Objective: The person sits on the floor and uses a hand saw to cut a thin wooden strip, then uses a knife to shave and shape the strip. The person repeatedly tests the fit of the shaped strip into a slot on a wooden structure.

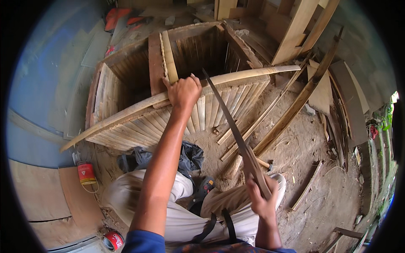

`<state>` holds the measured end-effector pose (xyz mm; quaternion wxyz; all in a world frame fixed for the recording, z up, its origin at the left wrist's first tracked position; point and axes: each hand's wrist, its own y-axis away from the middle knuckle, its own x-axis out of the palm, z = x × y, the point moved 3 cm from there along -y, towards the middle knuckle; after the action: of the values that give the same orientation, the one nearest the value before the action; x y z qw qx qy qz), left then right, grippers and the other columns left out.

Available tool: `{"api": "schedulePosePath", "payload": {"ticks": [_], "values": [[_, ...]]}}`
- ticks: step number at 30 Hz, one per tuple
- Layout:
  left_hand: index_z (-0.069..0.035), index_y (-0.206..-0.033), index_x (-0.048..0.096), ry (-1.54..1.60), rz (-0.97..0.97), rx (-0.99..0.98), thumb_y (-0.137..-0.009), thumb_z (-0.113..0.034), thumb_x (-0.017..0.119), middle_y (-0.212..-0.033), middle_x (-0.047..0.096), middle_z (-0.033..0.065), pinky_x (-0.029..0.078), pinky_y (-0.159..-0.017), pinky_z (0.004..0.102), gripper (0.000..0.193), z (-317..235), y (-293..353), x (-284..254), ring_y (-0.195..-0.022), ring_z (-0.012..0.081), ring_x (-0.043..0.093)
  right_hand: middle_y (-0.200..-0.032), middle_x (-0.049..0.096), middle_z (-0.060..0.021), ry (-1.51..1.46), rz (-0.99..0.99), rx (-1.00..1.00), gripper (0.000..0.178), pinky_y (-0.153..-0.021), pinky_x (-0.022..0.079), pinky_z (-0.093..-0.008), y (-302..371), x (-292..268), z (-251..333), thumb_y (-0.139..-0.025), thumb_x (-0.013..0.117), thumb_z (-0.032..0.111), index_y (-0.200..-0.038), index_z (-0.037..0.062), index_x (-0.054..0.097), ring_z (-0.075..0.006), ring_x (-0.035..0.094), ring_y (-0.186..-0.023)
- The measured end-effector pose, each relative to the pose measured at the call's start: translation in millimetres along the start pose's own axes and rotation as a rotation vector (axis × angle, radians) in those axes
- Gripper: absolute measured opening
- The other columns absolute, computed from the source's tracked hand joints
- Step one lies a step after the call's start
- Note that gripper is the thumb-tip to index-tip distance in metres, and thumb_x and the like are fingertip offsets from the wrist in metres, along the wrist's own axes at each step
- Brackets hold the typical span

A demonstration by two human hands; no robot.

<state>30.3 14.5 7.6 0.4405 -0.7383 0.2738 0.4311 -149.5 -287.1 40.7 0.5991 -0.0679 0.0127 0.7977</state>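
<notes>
My left hand (184, 90) is closed over a long bamboo strip (236, 77), pressing at the top edge of a bamboo-slatted wooden box (211, 107). The strip lies across the box's near side and sticks out past both ends. In my right hand (261, 195), low over my right knee, is a long dark machete (230, 116). Its narrow blade slants up and left, with the tip near the strip, just right of my left hand. A reddish crosspiece (156, 61) and a pale bamboo piece (168, 57) divide the box's open top.
A hammer (265, 163) and a short log (232, 166) lie by my right knee. Long bamboo poles (291, 107) lean at the right. Black plastic (192, 156) is bunched before my feet. Red cans (86, 172) stand at the left, and boards (291, 33) stand behind.
</notes>
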Motion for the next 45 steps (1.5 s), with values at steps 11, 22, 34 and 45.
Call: {"api": "schedulePosePath", "payload": {"ticks": [11,22,34,45], "values": [[-0.003,-0.073,0.074,0.041,0.12,-0.024,-0.1,-0.032,0.032,-0.076,0.07,0.0211,0.022,-0.115,0.0568,0.058,-0.4,4.1,-13.7,-0.079,0.0422,0.069,-0.061,0.054,0.0017,0.171,0.084,-0.039,0.029,-0.049,0.036,-0.0294,-122.2,53.9,8.0,-0.095,0.063,0.03,-0.095,0.0006,0.066,-0.0088,0.048,-0.053],[-0.004,-0.067,0.073,0.001,0.118,-0.015,-0.1,-0.03,0.033,-0.07,0.068,0.0212,0.024,-0.114,0.0561,0.058,-2.1,3.9,-9.8,-0.073,0.0396,0.07,-0.065,0.056,-0.0001,0.162,0.058,0.137,0.029,-0.052,0.039,-0.0267,-88.3,44.0,17.4,-0.093,0.064,0.027,-0.098,-0.0018,0.066,-0.0077,0.049,-0.058],[-0.003,-0.065,0.072,0.021,0.057,0.008,-0.098,-0.029,0.036,-0.066,0.067,0.0213,0.028,-0.112,0.0585,0.055,-3.3,6.4,-11.9,-0.067,0.0396,0.069,-0.064,0.053,0.0044,0.018,0.017,0.128,0.03,-0.05,0.037,-0.0237,-71.4,35.0,-3.2,-0.096,0.063,0.029,-0.085,0.0017,0.063,-0.0049,0.049,-0.058],[-0.005,-0.07,0.075,-0.018,0.171,-0.022,-0.099,-0.029,0.03,-0.076,0.071,0.0184,0.015,-0.116,0.0596,0.058,-2.6,3.3,-12.2,-0.076,0.0382,0.071,-0.064,0.056,0.0009,0.082,0.035,0.053,0.026,-0.044,0.037,-0.0241,-150.6,68.4,-5.9,-0.097,0.061,0.029,-0.096,0.0036,0.065,-0.0075,0.048,-0.05]]}}
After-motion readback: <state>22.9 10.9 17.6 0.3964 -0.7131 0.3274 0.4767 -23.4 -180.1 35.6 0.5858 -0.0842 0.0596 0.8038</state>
